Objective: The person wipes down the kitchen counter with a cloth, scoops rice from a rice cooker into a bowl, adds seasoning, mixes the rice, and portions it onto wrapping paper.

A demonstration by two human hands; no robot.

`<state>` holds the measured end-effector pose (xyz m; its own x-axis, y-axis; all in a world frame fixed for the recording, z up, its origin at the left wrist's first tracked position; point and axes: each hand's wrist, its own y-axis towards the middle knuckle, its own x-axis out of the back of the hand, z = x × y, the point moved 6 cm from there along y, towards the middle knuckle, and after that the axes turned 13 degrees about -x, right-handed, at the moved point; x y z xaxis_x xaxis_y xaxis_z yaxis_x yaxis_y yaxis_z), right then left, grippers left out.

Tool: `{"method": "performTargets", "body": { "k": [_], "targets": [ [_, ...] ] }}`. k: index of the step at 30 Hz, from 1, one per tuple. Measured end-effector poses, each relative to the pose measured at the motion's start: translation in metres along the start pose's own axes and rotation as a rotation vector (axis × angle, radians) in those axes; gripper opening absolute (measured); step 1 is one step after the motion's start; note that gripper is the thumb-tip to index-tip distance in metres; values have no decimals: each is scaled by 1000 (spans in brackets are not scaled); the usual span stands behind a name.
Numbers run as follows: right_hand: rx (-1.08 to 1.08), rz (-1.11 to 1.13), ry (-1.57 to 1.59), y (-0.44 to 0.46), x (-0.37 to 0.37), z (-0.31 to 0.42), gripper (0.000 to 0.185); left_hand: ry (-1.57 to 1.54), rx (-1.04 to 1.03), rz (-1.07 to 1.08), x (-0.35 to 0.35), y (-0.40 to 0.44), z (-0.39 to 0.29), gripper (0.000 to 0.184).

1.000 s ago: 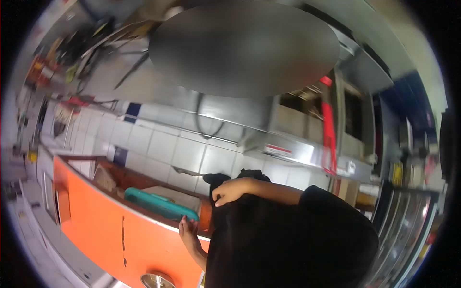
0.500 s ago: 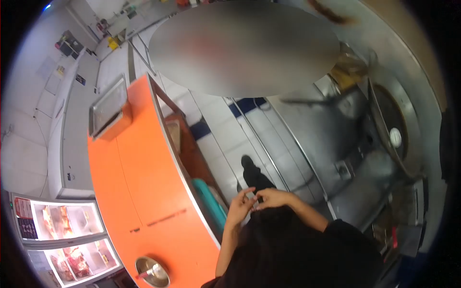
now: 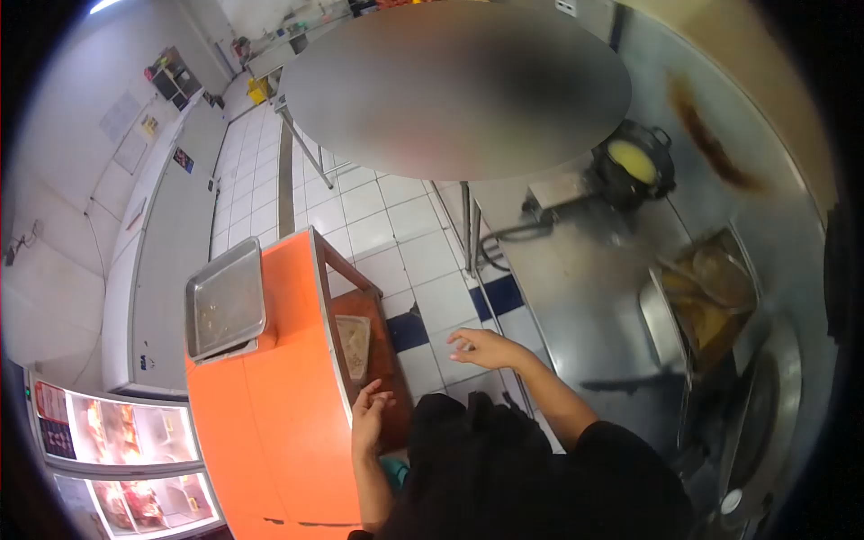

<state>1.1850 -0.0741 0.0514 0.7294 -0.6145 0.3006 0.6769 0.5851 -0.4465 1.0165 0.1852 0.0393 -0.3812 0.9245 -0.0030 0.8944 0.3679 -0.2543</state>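
My left hand (image 3: 367, 418) is beside the right edge of the orange table (image 3: 279, 423). Its fingers are loosely curled and apart, with nothing visible in them. Out in front of my body, over the tiled floor, my right hand (image 3: 486, 348) is held with its fingers stretched and slightly bent; it holds nothing. The two hands are apart from each other. Near my left hand, a pale tray (image 3: 353, 346) lies on the shelf under the orange top. A metal tray (image 3: 227, 301) rests at the table's far end.
Along the right runs a steel counter (image 3: 585, 306) with a black pot (image 3: 634, 166) of yellowish contents, a rectangular pan (image 3: 706, 292) and a large round vessel (image 3: 760, 432). A lit display fridge (image 3: 130, 463) stands at left. A blurred patch hides the far middle.
My hands, close together before, have moved apart. The view has shifted forward: the metal bowl on the orange table has left it, and the black pot now shows.
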Motion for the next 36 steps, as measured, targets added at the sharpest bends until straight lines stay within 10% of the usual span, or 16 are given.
{"method": "performTargets", "body": {
  "k": [5, 14, 19, 27, 36],
  "targets": [
    [10, -92, -68, 130, 75, 39, 46, -106, 34, -3, -34, 131, -17, 33],
    [-227, -1161, -62, 290, 343, 22, 51, -204, -83, 69, -42, 408, -111, 29],
    [-373, -1370, -118, 318, 435, -3, 66, -113, -147, 132, -71, 554, -196, 29],
    [-800, -1277, -183, 383, 481, -34, 67, -7, -124, 351, -175, 757, -226, 33],
    [-727, -1949, 291, 374, 451, -42, 48, 144, -57, 562, -280, 936, -278, 31]
  ]
}}
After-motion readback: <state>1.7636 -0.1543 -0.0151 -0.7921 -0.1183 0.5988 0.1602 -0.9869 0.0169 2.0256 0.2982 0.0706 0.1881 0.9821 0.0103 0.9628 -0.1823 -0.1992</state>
